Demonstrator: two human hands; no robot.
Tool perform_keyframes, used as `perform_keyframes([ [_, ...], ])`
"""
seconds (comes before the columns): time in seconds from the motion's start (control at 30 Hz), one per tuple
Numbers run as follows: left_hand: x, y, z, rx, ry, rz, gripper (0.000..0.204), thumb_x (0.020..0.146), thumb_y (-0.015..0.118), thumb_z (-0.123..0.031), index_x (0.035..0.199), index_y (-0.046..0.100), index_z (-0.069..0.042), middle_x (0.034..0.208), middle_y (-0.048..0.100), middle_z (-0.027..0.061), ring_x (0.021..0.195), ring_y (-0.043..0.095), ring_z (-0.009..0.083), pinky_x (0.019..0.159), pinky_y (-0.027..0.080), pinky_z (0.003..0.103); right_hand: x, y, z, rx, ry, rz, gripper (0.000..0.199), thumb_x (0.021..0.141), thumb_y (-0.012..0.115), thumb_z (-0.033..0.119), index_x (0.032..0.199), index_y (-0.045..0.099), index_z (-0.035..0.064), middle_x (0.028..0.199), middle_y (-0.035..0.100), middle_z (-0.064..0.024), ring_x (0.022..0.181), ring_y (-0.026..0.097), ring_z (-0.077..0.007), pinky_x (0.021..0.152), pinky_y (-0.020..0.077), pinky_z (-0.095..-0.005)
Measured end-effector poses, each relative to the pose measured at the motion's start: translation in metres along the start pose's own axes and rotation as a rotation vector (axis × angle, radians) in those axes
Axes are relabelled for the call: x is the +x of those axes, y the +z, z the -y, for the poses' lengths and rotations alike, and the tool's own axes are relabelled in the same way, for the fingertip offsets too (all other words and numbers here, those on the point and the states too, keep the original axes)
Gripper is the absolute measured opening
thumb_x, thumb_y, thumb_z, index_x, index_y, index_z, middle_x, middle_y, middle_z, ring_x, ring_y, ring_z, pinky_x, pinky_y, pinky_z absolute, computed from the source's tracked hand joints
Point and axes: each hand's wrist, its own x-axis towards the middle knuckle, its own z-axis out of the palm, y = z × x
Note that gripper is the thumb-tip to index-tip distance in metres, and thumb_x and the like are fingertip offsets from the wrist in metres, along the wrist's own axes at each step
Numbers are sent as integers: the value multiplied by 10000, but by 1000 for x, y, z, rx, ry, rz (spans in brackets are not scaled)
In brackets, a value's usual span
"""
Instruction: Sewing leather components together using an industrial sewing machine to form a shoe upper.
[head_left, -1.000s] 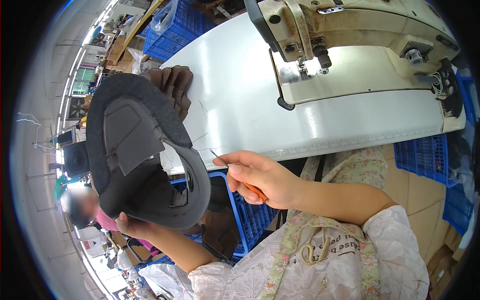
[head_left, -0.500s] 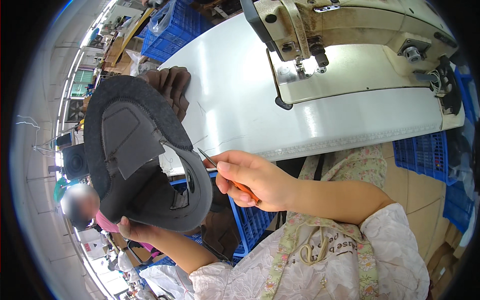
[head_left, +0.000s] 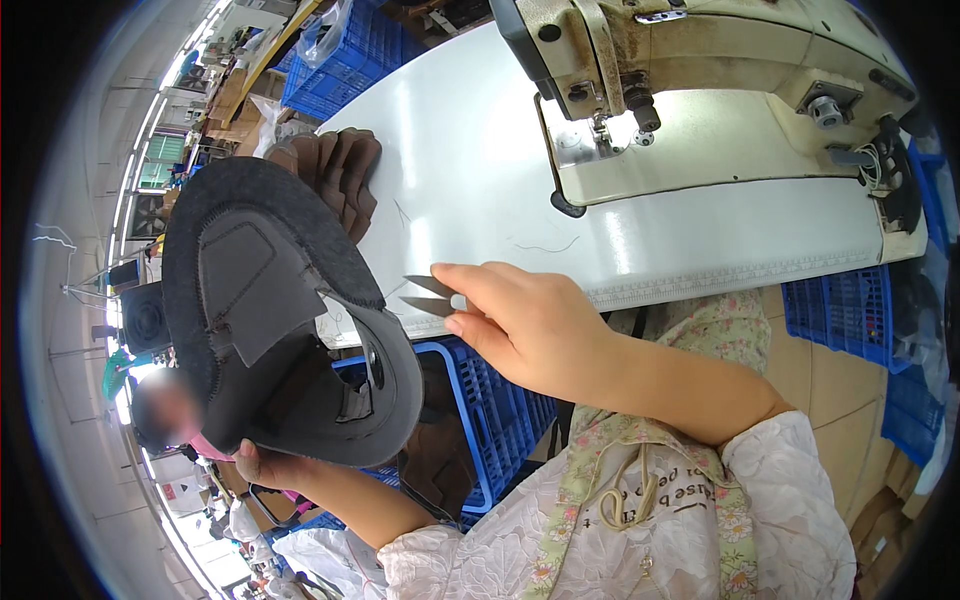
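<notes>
Your left grip [head_left: 265, 463] was holding a dark grey shoe upper [head_left: 250, 310] by its lower edge, with the thumb showing on the near side and the other fingers hidden behind the material. The upper rose above that grip, tilted, its opening turned toward you and a fuzzy black band stitched around its top. Your right grip [head_left: 535, 325] was closed on a pair of thread snips [head_left: 432, 304], pinched between thumb and forefinger; the two blades stood apart and pointed left toward the upper's side edge, near it without touching. The handle was hidden inside your fingers. Beyond your right grip stretched the white table [head_left: 470, 190], with a loose thread [head_left: 550, 249] lying just past your knuckles and a ruler strip [head_left: 700, 283] running along the near edge to the right. Farther off, ahead and to the right of that grip, stood a cream sewing machine [head_left: 700, 65]. Ahead of your left grip, past the upper, brown scalloped pieces [head_left: 350, 170] were bunched on the table. Below your right grip and to its left was a blue plastic crate [head_left: 480, 415], with dark brown pieces [head_left: 437, 460] next to its rim.
</notes>
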Motion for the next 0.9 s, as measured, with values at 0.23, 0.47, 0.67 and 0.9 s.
perform_keyframes([
  [0.23,-5,-2,-1,-3,-30,133,503,639,677,-200,1107,677,-16,1109,692,151,1050,653,320,985,514,436,11,-8,12,-207,-24,143,338,876,682,118,1200,628,42,817,628,-84,649,634,-276,561,502,-366],
  [0.47,-27,27,-4,22,-23,250,579,669,673,-176,1221,616,-12,1188,656,165,1097,634,336,1010,502,471,6,-9,0,-183,-6,108,186,885,640,141,1051,618,60,787,642,-129,681,658,-325,596,529,-434],
  [0.67,-22,9,-17,87,62,-12,528,719,665,-177,1212,625,8,1228,646,159,1143,622,306,1050,471,419,4,-17,-79,368,539,224,366,967,629,239,1267,597,31,878,665,-20,575,498,-68,515,420,-217],
  [0.9,-55,-59,-174,698,457,-396,154,770,686,-42,907,649,18,862,638,79,820,652,218,798,537,344,-1,-43,-139,1041,790,187,405,1040,501,242,1356,498,-11,905,633,-53,511,406,-21,414,304,-164],
])
